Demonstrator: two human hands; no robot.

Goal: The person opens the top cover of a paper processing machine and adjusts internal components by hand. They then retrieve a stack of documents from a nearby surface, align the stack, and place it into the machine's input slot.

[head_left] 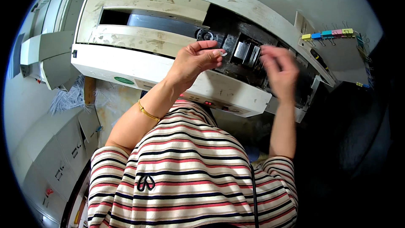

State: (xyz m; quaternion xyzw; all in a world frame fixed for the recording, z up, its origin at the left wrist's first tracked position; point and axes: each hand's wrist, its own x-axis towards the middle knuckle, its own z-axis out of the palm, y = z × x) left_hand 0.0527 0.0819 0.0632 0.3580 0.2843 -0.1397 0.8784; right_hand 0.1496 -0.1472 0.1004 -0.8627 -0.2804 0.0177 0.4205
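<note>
A long beige-and-white machine [139,0] with brown stains lies across the upper middle, its dark mechanism exposed on the right. My left hand [196,61] is over the machine's front, thumb and finger pinched on a small whitish piece [223,53]; what it is I cannot make out. Just behind that hand sits a round dark fitting [205,34]. Between my hands is a shiny metal block [247,53] in the dark recess. My right hand [279,67] hovers at that block's right side, blurred, so whether its fingers hold anything is unclear.
A sloped board [346,65] at the right carries several coloured binder clips [327,33] and a dark pen-like object [318,59]. White equipment [46,61] stands at the left, with a pile of thin paper strips [69,97] below it. White cabinets [59,160] line the lower left.
</note>
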